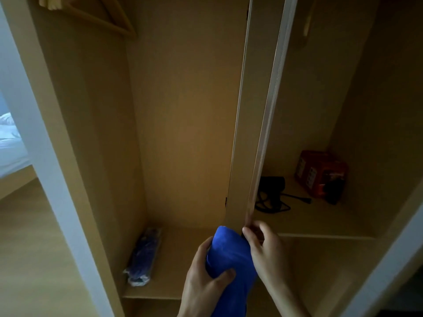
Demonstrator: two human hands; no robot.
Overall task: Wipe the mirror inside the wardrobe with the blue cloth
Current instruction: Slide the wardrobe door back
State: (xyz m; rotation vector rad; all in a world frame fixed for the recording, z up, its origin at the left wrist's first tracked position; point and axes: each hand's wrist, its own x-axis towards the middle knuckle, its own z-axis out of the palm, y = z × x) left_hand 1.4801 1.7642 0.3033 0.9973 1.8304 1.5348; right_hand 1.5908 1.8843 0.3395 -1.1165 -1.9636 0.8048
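Soft blue cloth (230, 257) bunched in the hands beside the wardrobe door edge (256, 133)
Left hand (206, 277) clamps the light, limp cloth mid-wad; right hand (263, 245) pinches the door edge just beside it; no mirror face shows

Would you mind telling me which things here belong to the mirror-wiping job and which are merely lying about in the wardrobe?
Part of the job:
- blue cloth, held in the left hand
- right hand at the edge of the pull-out panel

Just lying about:
- wrapped blue bundle
- black corded appliance
- red box
- wooden hangers
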